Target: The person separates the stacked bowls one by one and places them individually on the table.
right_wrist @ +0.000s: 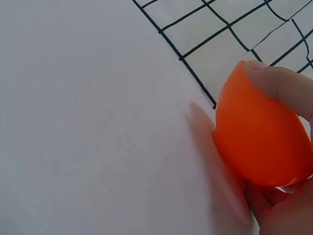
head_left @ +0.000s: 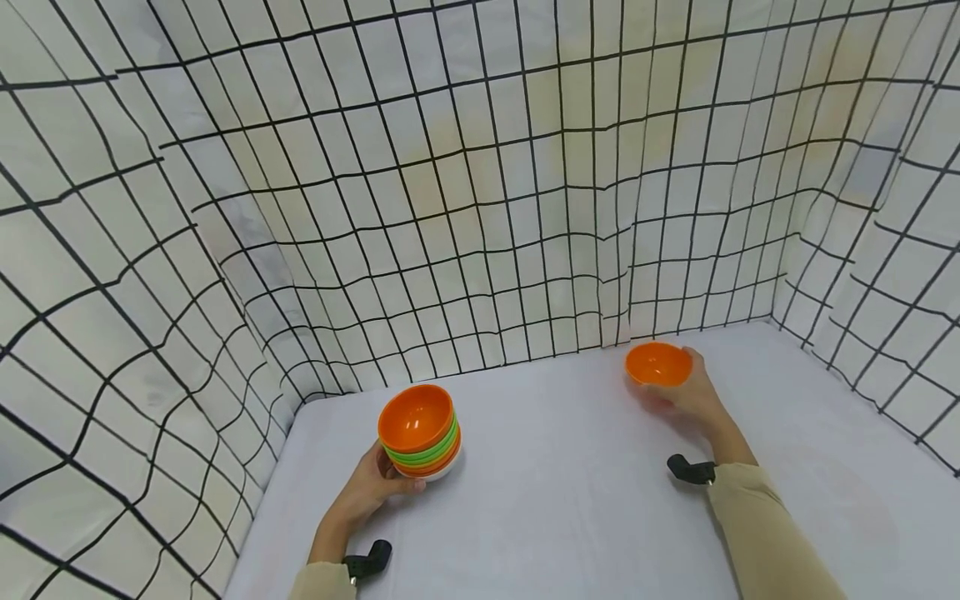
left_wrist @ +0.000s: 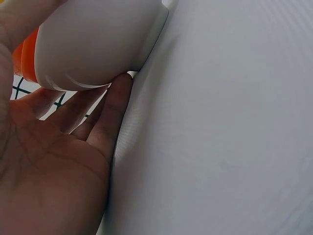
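Observation:
On the left of the table stands a nested stack of bowls [head_left: 417, 421], orange on top, then green and orange layers, with a white bowl [left_wrist: 100, 41] at the bottom. My left hand [head_left: 371, 485] grips this stack low down, its thumb on the near side and its fingers round the left. Farther back on the right, my right hand [head_left: 693, 392] holds a single orange bowl [head_left: 657, 364], its opening facing up. In the right wrist view the thumb lies at the rim of the orange bowl [right_wrist: 261, 134], fingers on the opposite side. Whether this bowl touches the table is unclear.
A white cloth covers the table [head_left: 547, 483]. White walls with a black grid [head_left: 465, 192] rise along its back, left and right sides. Both wrists carry a small black device, one on the left [head_left: 367, 561] and one on the right [head_left: 690, 471].

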`<state>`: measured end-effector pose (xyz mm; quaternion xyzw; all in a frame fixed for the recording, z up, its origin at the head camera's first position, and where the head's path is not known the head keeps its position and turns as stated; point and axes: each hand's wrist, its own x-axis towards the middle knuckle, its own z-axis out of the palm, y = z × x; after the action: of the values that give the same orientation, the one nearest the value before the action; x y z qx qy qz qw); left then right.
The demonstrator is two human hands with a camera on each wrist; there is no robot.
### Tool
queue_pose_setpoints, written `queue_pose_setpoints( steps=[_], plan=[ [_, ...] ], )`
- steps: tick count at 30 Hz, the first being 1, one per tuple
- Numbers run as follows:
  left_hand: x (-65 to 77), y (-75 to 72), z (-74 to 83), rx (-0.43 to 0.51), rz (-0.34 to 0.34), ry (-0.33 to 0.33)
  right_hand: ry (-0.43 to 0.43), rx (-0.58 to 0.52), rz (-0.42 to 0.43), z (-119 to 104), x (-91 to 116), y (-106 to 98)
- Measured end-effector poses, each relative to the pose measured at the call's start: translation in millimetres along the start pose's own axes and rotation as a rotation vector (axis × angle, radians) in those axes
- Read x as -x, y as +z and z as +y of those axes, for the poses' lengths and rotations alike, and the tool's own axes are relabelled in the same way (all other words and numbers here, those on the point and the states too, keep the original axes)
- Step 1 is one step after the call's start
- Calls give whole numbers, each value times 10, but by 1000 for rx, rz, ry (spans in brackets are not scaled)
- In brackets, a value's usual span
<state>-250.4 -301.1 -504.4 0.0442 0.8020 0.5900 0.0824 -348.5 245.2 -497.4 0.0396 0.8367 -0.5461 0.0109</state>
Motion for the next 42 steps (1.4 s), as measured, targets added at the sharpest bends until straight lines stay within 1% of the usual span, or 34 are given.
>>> queue_pose_setpoints(
  steps=[8,16,19,22,24,30,34,38,42],
  plan=[
    [9,-13,17,19,1,19,21,-13,7,43,-38,9],
    [-19,16,-4,34,-11,28,2,-29,-6,109,-61,-19],
    [-14,32,7,42,0,19,2,-25,4,101,-81,-23],
    [7,45,11,42,10,3,21,-11,14,86,-102,-16],
    [20,44,17,41,13,-3,32,-23,16,81,-105,-3],
    [12,26,7,24,19,-1,15,-70,12,77,-92,38],
    [16,29,-3,19,23,-4,26,-60,14,65,-99,53],
    [17,27,-3,33,27,-15,33,-56,19,70,-105,52],
    [8,27,-6,37,35,-7,38,-64,24,77,-110,55]
  ],
)
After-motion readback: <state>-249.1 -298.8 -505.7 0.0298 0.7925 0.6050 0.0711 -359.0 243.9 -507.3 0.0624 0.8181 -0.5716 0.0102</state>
